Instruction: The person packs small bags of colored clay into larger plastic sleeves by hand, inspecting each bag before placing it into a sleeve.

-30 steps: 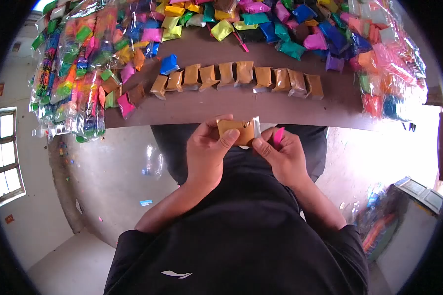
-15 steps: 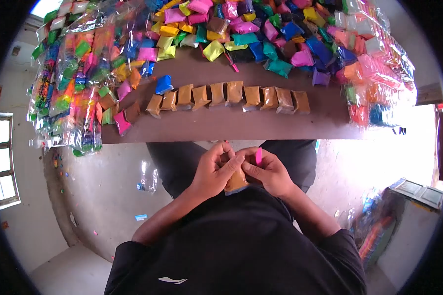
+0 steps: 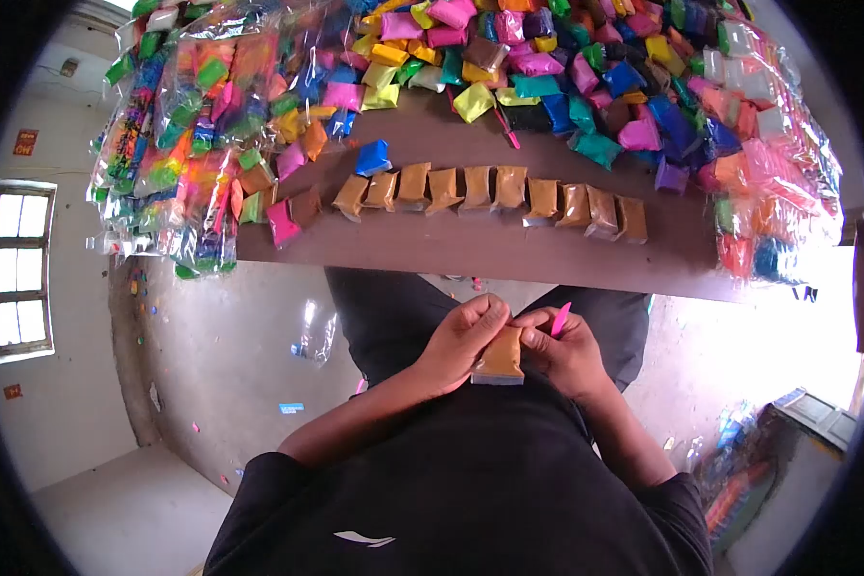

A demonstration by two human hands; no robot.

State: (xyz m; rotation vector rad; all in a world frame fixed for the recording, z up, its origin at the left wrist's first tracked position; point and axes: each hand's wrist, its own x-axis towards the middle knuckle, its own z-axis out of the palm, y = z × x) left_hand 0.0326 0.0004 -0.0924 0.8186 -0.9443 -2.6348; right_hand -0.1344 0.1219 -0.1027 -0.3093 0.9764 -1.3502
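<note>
Between my hands, just off the table's front edge, is a brown packet [image 3: 499, 357] in clear wrap. My left hand [image 3: 464, 341] pinches its upper left part with closed fingers. My right hand [image 3: 568, 355] grips the packet's upper right side, and a small pink tool [image 3: 561, 320] sticks up from between its fingers. Beyond them, several similar brown packets [image 3: 477, 189] lie in a row on the brown table [image 3: 432, 240]. A blue packet [image 3: 372, 157] rests behind the row's left end.
A heap of coloured packets [image 3: 538, 63] covers the table's far side. Clear bags of coloured packets [image 3: 178, 144] are stacked at the left, and more bags [image 3: 768, 182] at the right. A dark pink stick [image 3: 509, 130] lies before the heap.
The view has shifted, so the table's contents appear further right. The held packet shows more of its face, and the fingers have moved along its top.
</note>
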